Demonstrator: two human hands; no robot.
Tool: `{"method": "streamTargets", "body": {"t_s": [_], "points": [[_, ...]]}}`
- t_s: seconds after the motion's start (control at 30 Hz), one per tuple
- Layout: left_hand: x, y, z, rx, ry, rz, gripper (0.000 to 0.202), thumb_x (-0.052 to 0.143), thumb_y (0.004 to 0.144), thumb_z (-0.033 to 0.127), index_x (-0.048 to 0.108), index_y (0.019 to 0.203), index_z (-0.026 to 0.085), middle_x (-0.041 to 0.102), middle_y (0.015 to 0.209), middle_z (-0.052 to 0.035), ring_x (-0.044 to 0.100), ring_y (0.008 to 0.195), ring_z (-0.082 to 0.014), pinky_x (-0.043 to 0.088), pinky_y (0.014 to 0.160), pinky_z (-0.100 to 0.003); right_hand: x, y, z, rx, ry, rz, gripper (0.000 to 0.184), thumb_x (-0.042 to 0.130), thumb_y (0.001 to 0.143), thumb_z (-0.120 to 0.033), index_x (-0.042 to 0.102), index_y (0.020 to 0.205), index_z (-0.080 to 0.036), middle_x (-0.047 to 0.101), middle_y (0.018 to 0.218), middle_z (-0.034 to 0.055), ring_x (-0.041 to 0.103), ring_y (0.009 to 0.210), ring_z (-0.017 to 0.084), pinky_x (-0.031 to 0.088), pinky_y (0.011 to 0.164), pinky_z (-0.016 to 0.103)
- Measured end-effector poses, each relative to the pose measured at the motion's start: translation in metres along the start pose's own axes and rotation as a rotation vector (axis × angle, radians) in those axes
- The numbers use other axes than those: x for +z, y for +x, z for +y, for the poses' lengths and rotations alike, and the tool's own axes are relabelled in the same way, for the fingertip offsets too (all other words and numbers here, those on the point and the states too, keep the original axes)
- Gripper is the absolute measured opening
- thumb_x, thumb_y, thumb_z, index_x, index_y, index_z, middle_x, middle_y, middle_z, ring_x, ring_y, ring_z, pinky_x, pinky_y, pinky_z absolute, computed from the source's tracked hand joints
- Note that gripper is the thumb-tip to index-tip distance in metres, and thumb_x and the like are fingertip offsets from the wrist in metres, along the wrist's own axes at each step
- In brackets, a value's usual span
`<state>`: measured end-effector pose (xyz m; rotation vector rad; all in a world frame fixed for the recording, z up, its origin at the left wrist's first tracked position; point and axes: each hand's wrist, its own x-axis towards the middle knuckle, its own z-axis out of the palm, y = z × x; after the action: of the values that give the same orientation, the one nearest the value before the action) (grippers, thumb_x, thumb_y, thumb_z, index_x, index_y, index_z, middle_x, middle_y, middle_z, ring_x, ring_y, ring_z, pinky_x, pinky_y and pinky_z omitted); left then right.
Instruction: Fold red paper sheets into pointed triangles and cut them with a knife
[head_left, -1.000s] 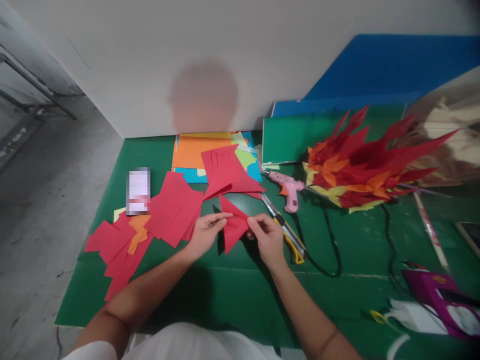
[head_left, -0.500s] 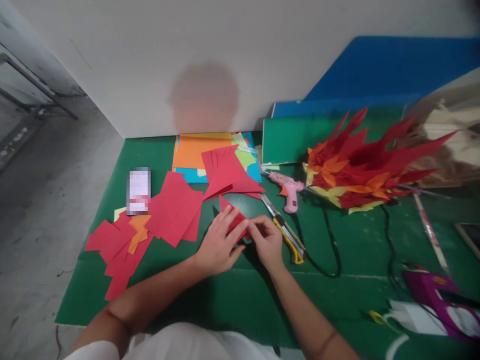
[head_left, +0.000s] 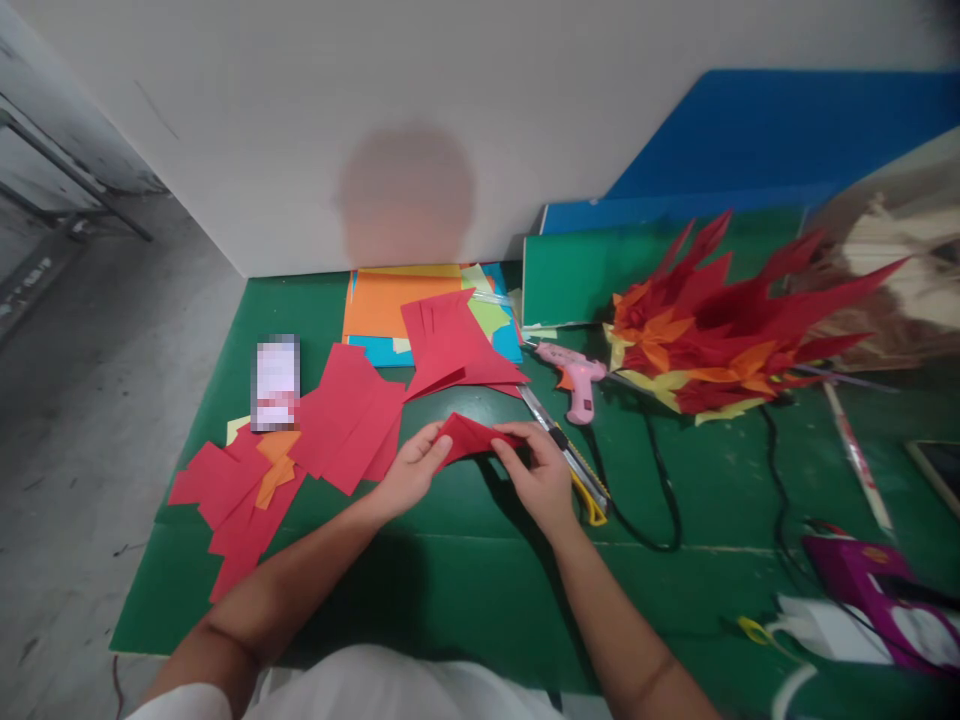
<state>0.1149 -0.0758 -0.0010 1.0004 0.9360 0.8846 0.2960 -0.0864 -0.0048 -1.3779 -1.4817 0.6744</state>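
Observation:
A folded piece of red paper (head_left: 472, 436) is held just above the green mat (head_left: 450, 580), pinched at both ends. My left hand (head_left: 409, 475) grips its left end. My right hand (head_left: 536, 475) grips its right end. A yellow utility knife (head_left: 570, 460) lies on the mat just right of my right hand. Loose red paper squares (head_left: 349, 415) lie just left of my left hand.
More red and orange scraps (head_left: 240, 490) and a phone (head_left: 276, 382) lie at the left. Coloured sheets (head_left: 420, 310) sit by the wall. A pink glue gun (head_left: 574, 375) with a black cord, a red-orange paper flower (head_left: 720, 330) and a purple item (head_left: 877, 590) are to the right.
The red piece was flat on the mat with my left hand pressing over it. Now it is folded narrower and lifted between both hands, with my left hand drawn back to its left end.

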Motion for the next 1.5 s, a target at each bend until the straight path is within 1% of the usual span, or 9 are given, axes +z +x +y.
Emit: {"method": "streamTargets", "body": {"t_s": [0.13, 0.27, 0.33, 0.47, 0.6, 0.77, 1.13, 1.33, 1.5], "points": [[-0.01, 0.005, 0.003, 0.169, 0.308, 0.097, 0.031, 0.056, 0.088, 0.045, 0.068, 0.095, 0.016, 0.064, 0.105, -0.0087, 0.059, 0.102, -0.02, 0.046, 0.095, -0.036, 0.001, -0.003, 0.003, 0.075, 0.02, -0.081, 0.014, 0.062, 0.083, -0.034, 0.066, 0.089, -0.022, 0.066, 0.081, 0.0034, 0.061, 0.074, 0.019, 0.05, 0.07, 0.034], [-0.02, 0.008, -0.002, 0.162, 0.368, 0.208, 0.03, 0.067, 0.081, 0.033, 0.061, 0.105, 0.016, 0.063, 0.093, -0.0047, 0.061, 0.083, -0.0149, 0.05, 0.079, -0.03, 0.0, -0.003, 0.001, 0.047, -0.022, -0.162, 0.019, 0.062, 0.082, -0.031, 0.067, 0.098, -0.022, 0.065, 0.079, 0.0025, 0.06, 0.071, 0.017, 0.049, 0.067, 0.031], [-0.022, 0.008, -0.003, 0.156, 0.416, 0.238, 0.028, 0.07, 0.078, 0.029, 0.059, 0.1, 0.017, 0.063, 0.087, -0.0024, 0.061, 0.079, -0.0135, 0.05, 0.073, -0.026, -0.001, -0.003, 0.0, 0.021, -0.054, -0.198, 0.021, 0.061, 0.083, -0.03, 0.068, 0.101, -0.022, 0.064, 0.077, 0.0019, 0.059, 0.069, 0.017, 0.048, 0.066, 0.03], [-0.025, 0.007, 0.0, 0.202, 0.622, 0.187, 0.011, 0.07, 0.079, 0.023, 0.062, 0.084, 0.017, 0.067, 0.084, -0.0025, 0.062, 0.075, -0.0139, 0.05, 0.069, -0.025, -0.003, -0.001, 0.0, 0.007, -0.107, -0.225, 0.022, 0.059, 0.085, -0.032, 0.068, 0.102, -0.021, 0.061, 0.071, 0.0013, 0.057, 0.067, 0.017, 0.046, 0.063, 0.03], [-0.026, 0.009, -0.001, 0.351, 0.849, 0.103, 0.003, 0.065, 0.084, 0.021, 0.066, 0.085, 0.018, 0.069, 0.084, -0.004, 0.063, 0.078, -0.0168, 0.05, 0.075, -0.032, -0.003, 0.0, 0.002, -0.015, -0.185, -0.282, 0.024, 0.059, 0.085, -0.032, 0.068, 0.104, -0.02, 0.059, 0.065, 0.0008, 0.054, 0.065, 0.018, 0.043, 0.061, 0.03], [-0.03, 0.011, -0.006, 0.495, 0.966, 0.053, 0.011, 0.056, 0.09, 0.022, 0.066, 0.091, 0.017, 0.065, 0.096, -0.0072, 0.062, 0.091, -0.0191, 0.051, 0.083, -0.037, -0.002, 0.003, 0.001, -0.118, -0.312, -0.323, 0.022, 0.056, 0.087, -0.031, 0.069, 0.102, -0.02, 0.063, 0.073, 0.0044, 0.054, 0.073, 0.021, 0.043, 0.067, 0.034], [-0.028, 0.011, -0.003, 0.397, 0.924, -0.03, 0.015, 0.05, 0.093, 0.021, 0.064, 0.089, 0.018, 0.063, 0.093, -0.0068, 0.063, 0.086, -0.0187, 0.055, 0.082, -0.036, 0.002, 0.006, 0.001, -0.139, -0.413, -0.419, 0.034, 0.054, 0.089, -0.031, 0.062, 0.122, -0.023, 0.062, 0.091, 0.0085, 0.055, 0.087, 0.025, 0.045, 0.077, 0.039], [-0.026, 0.002, -0.007, 0.401, 1.165, -0.044, 0.017, 0.06, 0.089, 0.024, 0.061, 0.105, 0.017, 0.062, 0.109, -0.0094, 0.062, 0.101, -0.0233, 0.051, 0.092, -0.043, 0.001, 0.007, 0.003, -0.135, -0.457, -0.467, 0.039, 0.056, 0.089, -0.034, 0.058, 0.127, -0.023, 0.06, 0.089, 0.0076, 0.054, 0.086, 0.025, 0.044, 0.075, 0.037], [-0.023, -0.003, -0.015, 0.437, 1.29, 0.003, 0.026, 0.062, 0.088, 0.029, 0.058, 0.11, 0.016, 0.061, 0.113, -0.0117, 0.062, 0.101, -0.0247, 0.051, 0.091, -0.044, 0.0, 0.006, 0.006, -0.173, -0.499, -0.482, 0.043, 0.055, 0.09, -0.038, 0.055, 0.13, -0.022, 0.061, 0.087, 0.008, 0.054, 0.083, 0.025, 0.043, 0.071, 0.036]]}}
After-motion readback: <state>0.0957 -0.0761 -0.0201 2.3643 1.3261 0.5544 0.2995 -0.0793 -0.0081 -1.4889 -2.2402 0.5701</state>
